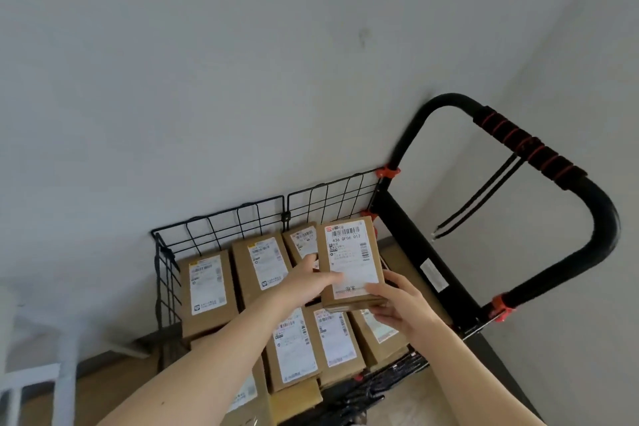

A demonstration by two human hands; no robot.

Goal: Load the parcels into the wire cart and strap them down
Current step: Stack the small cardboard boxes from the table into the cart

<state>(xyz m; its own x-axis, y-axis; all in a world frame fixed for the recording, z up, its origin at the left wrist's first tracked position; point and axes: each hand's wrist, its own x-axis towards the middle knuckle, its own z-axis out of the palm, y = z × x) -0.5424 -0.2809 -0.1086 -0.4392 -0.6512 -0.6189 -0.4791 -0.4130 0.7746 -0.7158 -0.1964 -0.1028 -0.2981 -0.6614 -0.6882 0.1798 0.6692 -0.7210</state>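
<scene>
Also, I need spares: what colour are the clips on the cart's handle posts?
Red clips, seen best in the head view.

left arm (193, 370): bare, enters from lower left, stretched forward and up to the right.
left hand (306, 282): thumb laid across the top face of the parcel (349, 252), fingers along its left edge; holds it.
right arm (477, 380): bare, enters from lower right, angled up to the left.
right hand (397, 304): at the parcel's near right corner, thumb on top, fingers curled beneath; holds it.
hands near each other, apart.
</scene>
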